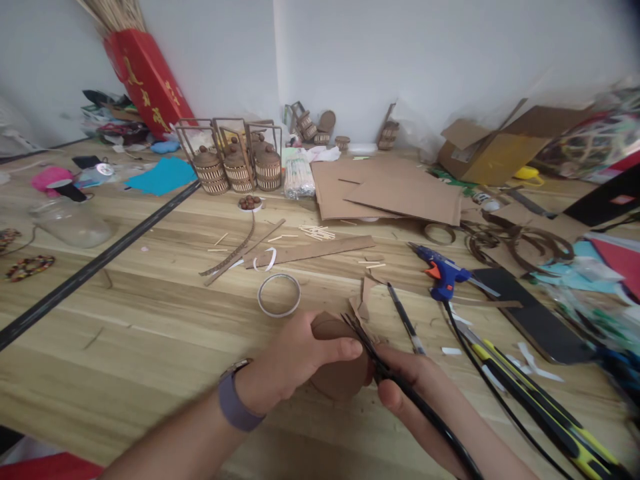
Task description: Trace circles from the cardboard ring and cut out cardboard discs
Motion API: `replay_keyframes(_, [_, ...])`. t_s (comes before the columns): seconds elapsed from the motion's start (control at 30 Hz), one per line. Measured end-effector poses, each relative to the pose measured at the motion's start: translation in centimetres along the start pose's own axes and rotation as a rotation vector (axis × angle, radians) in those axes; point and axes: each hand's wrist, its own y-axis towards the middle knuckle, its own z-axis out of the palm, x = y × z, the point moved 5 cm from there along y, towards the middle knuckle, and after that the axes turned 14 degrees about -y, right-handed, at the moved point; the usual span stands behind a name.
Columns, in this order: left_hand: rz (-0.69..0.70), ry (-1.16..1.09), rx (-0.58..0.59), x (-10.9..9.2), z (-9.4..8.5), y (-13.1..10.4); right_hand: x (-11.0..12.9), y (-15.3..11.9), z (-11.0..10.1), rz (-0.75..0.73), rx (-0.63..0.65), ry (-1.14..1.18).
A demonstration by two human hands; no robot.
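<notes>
A rounded piece of brown cardboard point(340, 377) is gripped by my left hand point(305, 353), its thumb lying across the top. My right hand point(415, 387) holds black scissors point(373, 350), whose blades lie over the upper right edge of the cardboard. A cardboard scrap point(365, 297) touches or lies just beyond the scissor tips. Right of the scissors is a pen point(406, 317) on the wooden table point(165, 347). Beyond my left hand a white ring of tape point(279, 295) lies flat. The fingers beneath the cardboard are mostly hidden.
A blue glue gun point(444, 270), yellow-black cutters point(545, 407) and a dark phone point(535, 313) lie to the right. Cardboard sheets point(395, 190), small lidded baskets point(239, 167) and a bowl of brown beads point(250, 203) stand farther back. A glass jar point(73, 223) is at left.
</notes>
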Motion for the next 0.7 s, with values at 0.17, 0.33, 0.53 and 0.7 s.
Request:
replay_keyframes(0.17, [0.005,0.004,0.003,-0.03,0.23,0.06,0.38,0.06,0.0,-0.007,0.025,0.009])
replay_keyframes(0.33, [-0.031,0.006,0.008,0.18,0.25,0.02,0.81,0.09,-0.12,-0.029,0.002,-0.002])
replay_keyframes(0.53, [-0.028,0.025,0.046,0.08,0.27,-0.12,0.78,-0.03,-0.24,-0.047,0.019,0.014])
replay_keyframes(0.7, [-0.042,0.052,0.039,0.29,0.04,-0.04,0.54,-0.04,-0.13,-0.044,0.026,0.005])
